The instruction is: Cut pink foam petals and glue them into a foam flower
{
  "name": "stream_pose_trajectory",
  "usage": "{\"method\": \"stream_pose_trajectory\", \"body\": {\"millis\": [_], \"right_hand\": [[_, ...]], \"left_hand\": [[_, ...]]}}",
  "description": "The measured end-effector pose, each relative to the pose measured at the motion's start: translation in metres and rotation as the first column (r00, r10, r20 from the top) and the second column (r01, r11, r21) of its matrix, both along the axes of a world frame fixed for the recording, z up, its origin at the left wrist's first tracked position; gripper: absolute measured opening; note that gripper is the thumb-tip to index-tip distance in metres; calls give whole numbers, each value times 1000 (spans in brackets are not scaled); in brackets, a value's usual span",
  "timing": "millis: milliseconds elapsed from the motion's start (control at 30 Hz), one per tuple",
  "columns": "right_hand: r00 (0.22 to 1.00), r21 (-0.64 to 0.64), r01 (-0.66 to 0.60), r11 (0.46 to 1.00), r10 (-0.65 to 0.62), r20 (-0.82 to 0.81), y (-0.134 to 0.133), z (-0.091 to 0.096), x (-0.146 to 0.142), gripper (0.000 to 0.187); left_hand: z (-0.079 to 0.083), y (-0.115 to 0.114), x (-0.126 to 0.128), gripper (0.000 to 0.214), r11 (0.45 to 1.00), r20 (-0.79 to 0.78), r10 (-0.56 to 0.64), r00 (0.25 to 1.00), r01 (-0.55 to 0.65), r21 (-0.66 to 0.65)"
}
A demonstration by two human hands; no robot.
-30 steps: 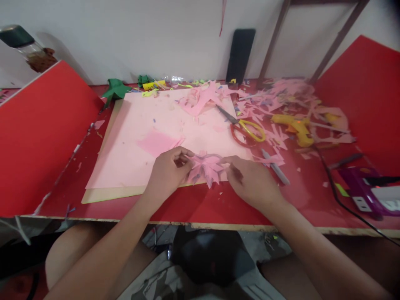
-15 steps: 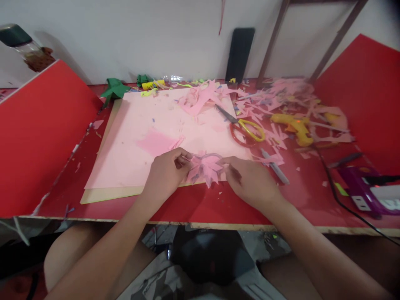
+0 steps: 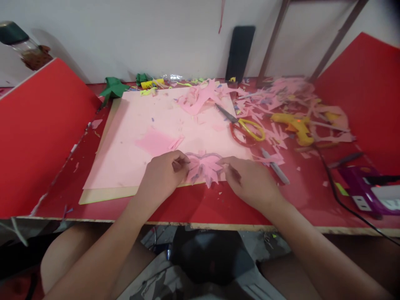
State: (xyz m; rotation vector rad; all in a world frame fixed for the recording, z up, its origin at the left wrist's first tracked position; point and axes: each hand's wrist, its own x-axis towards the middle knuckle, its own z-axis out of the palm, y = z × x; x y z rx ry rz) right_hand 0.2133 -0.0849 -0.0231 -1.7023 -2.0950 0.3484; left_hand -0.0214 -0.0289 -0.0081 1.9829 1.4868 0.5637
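Observation:
A pink paper cut-out flower with pointed petals lies at the near edge of a large pale pink sheet on the red table. My left hand pinches its left side with curled fingers. My right hand grips its right side, fingers closed on the paper. Both hands rest low, just above the table's front part.
Scissors with red and yellow handles lie right of the sheet. A yellow glue gun sits among pink paper scraps. A grey pen, a purple power strip with a black cable, green paper, red side panels.
The view has shifted slightly; my left hand has slid a little to the left and down. Both hands still hold the pink flower in the same place.

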Motion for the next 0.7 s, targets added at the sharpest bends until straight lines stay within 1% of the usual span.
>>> {"method": "stream_pose_trajectory", "body": {"millis": [67,167,400,533,633,700], "right_hand": [[1000,-3,0,1000,0,1,0,0,0,29],[1000,-3,7,1000,-7,9,0,-1,0,29],[1000,-10,-10,1000,9,-10,0,-2,-1,31],[1000,-2,-12,1000,12,4,1,-3,-1,31],[1000,6,-11,1000,11,8,1,-2,0,31],[1000,6,-13,1000,13,7,2,-1,0,30]], "left_hand": [[2,-1,-3,12,1000,-17,-20,1000,20,16],[2,-2,-6,15,1000,-42,-15,999,16,20],[0,-3,-2,9,999,-100,-1,995,5,32],[1,-4,-2,6,999,-96,-2,995,6,37],[4,-4,-4,10,999,-82,12,997,-9,36],[5,-4,-5,11,999,-85,0,996,5,52]]}}
